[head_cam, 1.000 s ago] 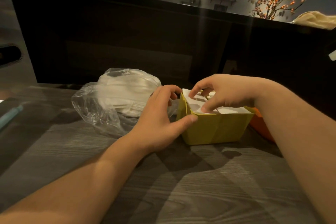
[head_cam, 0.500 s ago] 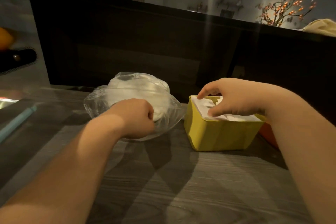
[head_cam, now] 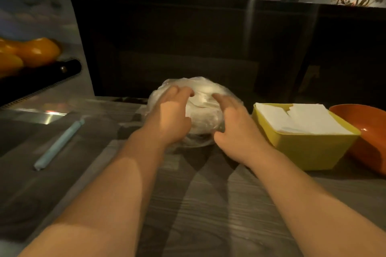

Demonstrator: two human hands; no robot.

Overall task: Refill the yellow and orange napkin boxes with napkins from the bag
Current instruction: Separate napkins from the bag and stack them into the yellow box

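Note:
A clear plastic bag (head_cam: pixel 203 100) full of white napkins lies on the wooden table, straight ahead. My left hand (head_cam: pixel 169 117) rests on the bag's left side with its fingers spread over the plastic. On the bag's right side lies my right hand (head_cam: pixel 234 123), fingers extended against it. Just right of the bag stands the yellow napkin box (head_cam: pixel 309 148), with white napkins (head_cam: pixel 300 119) stacked up to its rim. The orange box (head_cam: pixel 367 135) sits behind and to the right of the yellow one, partly cut off by the frame edge; its inside looks bare.
A light blue stick-like object (head_cam: pixel 59 144) lies on the table (head_cam: pixel 208 204) at the left. Orange fruit (head_cam: pixel 31 51) sits on a dark tray at the far left. A dark counter wall (head_cam: pixel 188 48) rises right behind the bag.
My right hand left the napkins in the yellow box and came onto the bag's right side. My left hand opened from a fist over the bag. The view shifted left.

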